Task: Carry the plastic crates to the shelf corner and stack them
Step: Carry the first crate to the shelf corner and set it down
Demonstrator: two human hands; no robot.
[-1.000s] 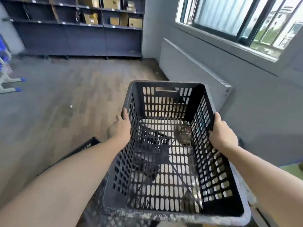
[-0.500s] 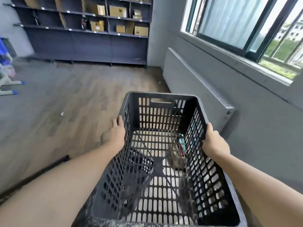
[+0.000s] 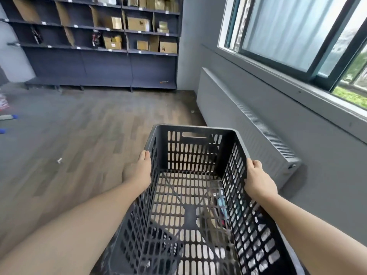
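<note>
A black slotted plastic crate (image 3: 190, 151) is held up in front of me above the wooden floor. My left hand (image 3: 140, 172) grips its left rim and my right hand (image 3: 258, 178) grips its right rim. The crate looks empty; floor and blurred shapes show through the slotted bottom. The dark shelf unit (image 3: 107, 62) with cardboard boxes stands ahead against the far wall, and its right end meets the grey wall at the corner (image 3: 178, 88).
A long grey radiator (image 3: 248, 124) runs along the right wall under a window (image 3: 297, 32). Blue-tipped objects (image 3: 9, 117) lie at the left edge. A small scrap (image 3: 59, 160) lies on the wooden floor (image 3: 95, 132).
I have moved forward with the crate toward the shelf. The other crate seen low at the left one second ago is out of view. Both hands keep their grip.
</note>
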